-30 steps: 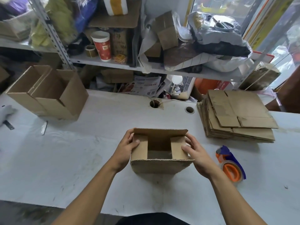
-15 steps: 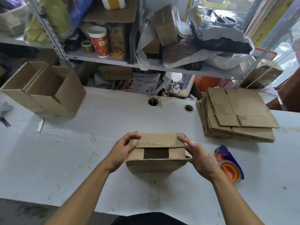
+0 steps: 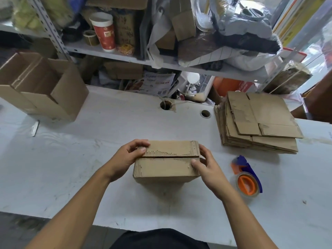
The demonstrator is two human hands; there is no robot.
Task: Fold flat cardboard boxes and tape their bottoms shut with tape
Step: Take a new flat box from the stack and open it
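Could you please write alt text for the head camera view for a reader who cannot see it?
Both hands, left hand and right hand, hold a cardboard box with its flaps folded shut on a white table; a tape dispenser lies to its right.

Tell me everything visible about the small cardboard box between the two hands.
The small brown cardboard box stands on the white table, its two long flaps folded shut, meeting at a narrow untaped seam. Its surface looks worn, corrugation showing. The left hand grips its left end, the right hand its right.
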